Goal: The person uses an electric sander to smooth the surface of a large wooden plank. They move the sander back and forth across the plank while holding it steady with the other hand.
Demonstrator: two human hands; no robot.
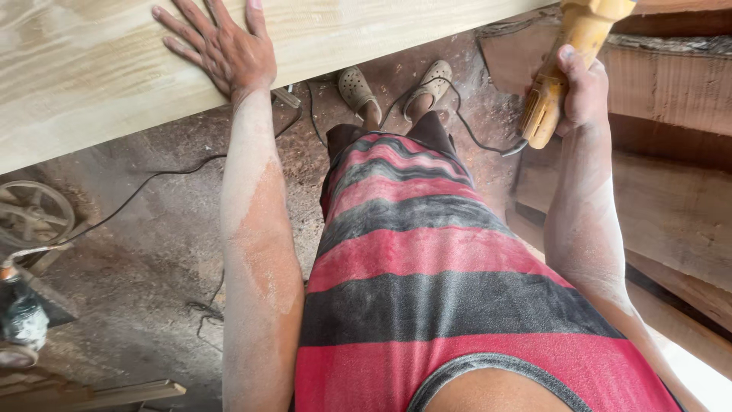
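Observation:
My left hand point(223, 47) lies flat, fingers spread, on a wide pale wooden plank point(99, 72) that runs across the top of the view. My right hand point(581, 88) grips the handle of a yellow power tool point(563, 72); the tool's head runs out of frame at the top right. A black cord point(465, 130) trails from the tool's rear end down to the floor. Both forearms are coated in fine sawdust.
Dusty floor below with a black cable point(145, 187) snaking left. A metal wheel point(34, 214) and a dusty machine part point(21, 317) sit at the left. Dark wooden slabs point(671, 191) are stacked at the right. My sandalled feet point(393, 85) stand under the plank's edge.

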